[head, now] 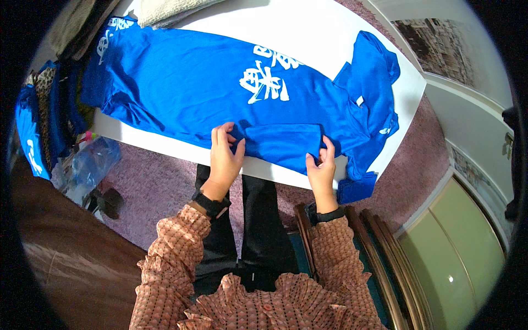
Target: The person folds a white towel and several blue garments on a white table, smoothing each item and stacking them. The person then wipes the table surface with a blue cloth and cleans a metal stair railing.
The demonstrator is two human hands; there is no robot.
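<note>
A blue fabric garment with white printed characters (198, 78) lies spread along a white table (305, 24). Its near side has a sleeve or flap folded over on top. My left hand (227, 154) is at the left part of this folded piece, thumb and fingers on the cloth. At the right end, my right hand (322, 165) pinches the piece's corner between thumb and fingers. More blue cloth, bunched and bearing a small white tag, lies at the table's right end. Whether the bunched part belongs to the same garment cannot be told.
A cream towel-like cloth (177, 10) lies at the table's far edge. Clothes (49, 115) hang or are piled at the left, above a clear plastic bag (97, 159). Folded blue cloth (357, 187) is by the near right edge. A chair with wooden bars (379, 264) stands at my right.
</note>
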